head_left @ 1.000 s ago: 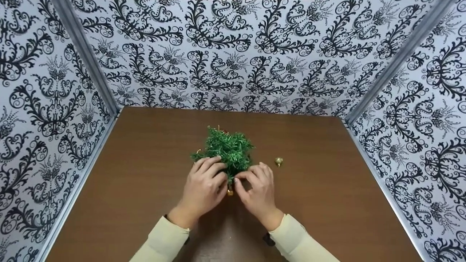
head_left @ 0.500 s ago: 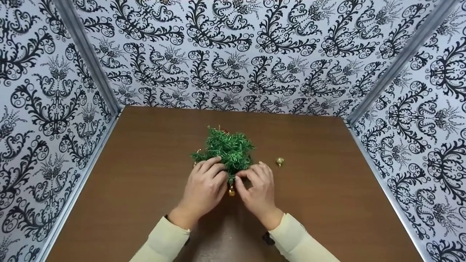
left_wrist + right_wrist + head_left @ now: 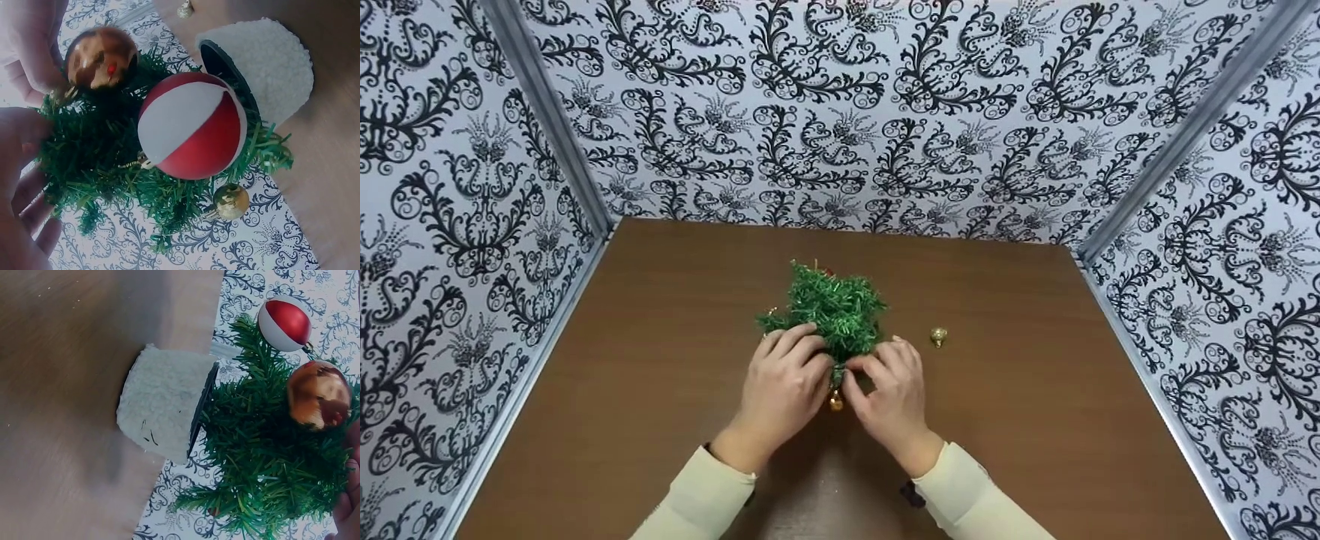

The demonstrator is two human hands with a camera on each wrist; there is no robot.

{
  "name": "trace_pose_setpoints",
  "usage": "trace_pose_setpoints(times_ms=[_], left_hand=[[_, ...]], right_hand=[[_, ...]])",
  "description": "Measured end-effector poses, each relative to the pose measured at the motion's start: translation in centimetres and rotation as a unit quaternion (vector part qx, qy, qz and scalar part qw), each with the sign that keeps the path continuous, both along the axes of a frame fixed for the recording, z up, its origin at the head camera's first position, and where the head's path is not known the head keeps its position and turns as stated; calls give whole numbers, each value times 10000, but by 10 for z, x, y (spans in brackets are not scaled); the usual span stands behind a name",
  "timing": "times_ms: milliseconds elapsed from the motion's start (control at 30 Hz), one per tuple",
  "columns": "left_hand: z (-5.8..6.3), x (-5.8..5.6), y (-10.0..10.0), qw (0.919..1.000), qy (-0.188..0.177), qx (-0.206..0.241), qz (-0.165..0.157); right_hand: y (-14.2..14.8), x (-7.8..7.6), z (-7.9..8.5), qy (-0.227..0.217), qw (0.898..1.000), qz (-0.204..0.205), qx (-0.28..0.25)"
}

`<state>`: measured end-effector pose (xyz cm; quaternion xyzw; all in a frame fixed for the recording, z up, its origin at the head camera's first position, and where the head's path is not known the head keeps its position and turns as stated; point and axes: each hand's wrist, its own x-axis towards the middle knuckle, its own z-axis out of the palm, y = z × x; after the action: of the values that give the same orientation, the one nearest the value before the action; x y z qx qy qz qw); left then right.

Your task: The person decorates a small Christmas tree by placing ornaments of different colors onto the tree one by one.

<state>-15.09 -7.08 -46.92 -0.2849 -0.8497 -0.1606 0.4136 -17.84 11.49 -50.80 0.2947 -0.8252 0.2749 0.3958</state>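
Observation:
A small artificial Christmas tree [image 3: 840,307] stands before me in a white, rough-coated pot [image 3: 163,402]. My left hand [image 3: 786,382] grips a front branch, its other fingers resting among the needles. From the right, my right hand [image 3: 889,382] pinches the same branch tip between thumb and forefinger. Just below the fingertips hangs a shiny gold bauble [image 3: 836,402]; its loop is mostly hidden by fingers and needles. A red-and-white bauble [image 3: 191,129] and a smaller gold bauble [image 3: 231,201] hang on the tree in the left wrist view.
One loose gold ornament [image 3: 938,337] lies on the brown table [image 3: 1020,405], right of the tree. Patterned black-and-white walls [image 3: 840,112] close off the back and both sides, with grey metal posts [image 3: 547,112] at the corners.
The gold bauble under the fingers has come further into sight and hangs slightly lower. Both hands keep nearly the same place at the branch tip.

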Motion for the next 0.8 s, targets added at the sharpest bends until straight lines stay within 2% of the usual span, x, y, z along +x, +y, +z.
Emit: trace_pose_setpoints(times_ms=[267, 800], left_hand=[[-2, -1, -3, 9999, -62, -136, -52], [-3, -1, -6, 9993, -363, -20, 16]], right_hand=[[3, -1, -3, 142, 9992, 72, 367], [6, 1, -2, 209, 9988, 343, 262]])
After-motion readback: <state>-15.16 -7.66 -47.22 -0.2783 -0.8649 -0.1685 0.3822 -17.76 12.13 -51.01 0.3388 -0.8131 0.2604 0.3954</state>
